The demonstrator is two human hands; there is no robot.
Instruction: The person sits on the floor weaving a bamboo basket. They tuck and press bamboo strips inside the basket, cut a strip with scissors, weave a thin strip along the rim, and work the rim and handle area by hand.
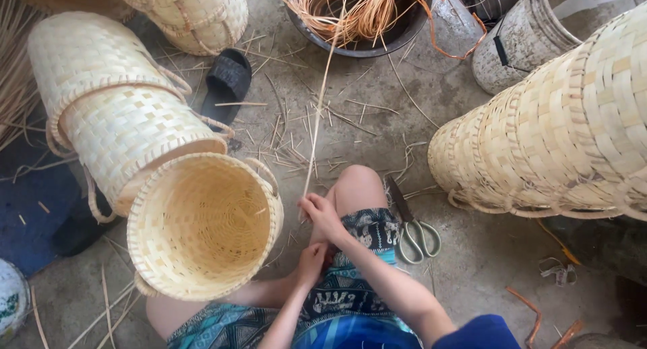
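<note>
Two hands [322, 214], one cane strip [317, 120], one pair of scissors [414, 227], one dark basin [377, 32], one black sandal [228, 82]

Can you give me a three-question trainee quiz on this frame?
1. True or false: the right hand pinches the long thin pale cane strip.
2. The green-handled metal scissors lie: A on the floor, B in the open woven bamboo basket, C in the left hand.
3. The dark round basin holds orange ____.

Key: 1 true. 2 A. 3 strips.
</note>
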